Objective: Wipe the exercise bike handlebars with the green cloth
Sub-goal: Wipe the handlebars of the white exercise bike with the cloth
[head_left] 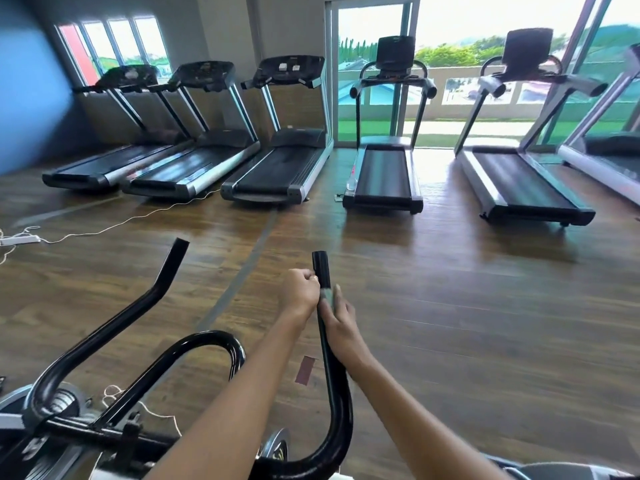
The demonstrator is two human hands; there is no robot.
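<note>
R hand grips cloth round handlebar; L hand curled beside it, hold unclear. Treadmill console labels too blurred to read.

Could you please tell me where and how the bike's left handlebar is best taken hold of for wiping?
Probably grip the left handlebar on its long straight stretch below the upturned tip, coming from above: it is a bare round tube, slanting upward, with nothing touching it.

Black handlebars, green cloth, brown floor
</note>
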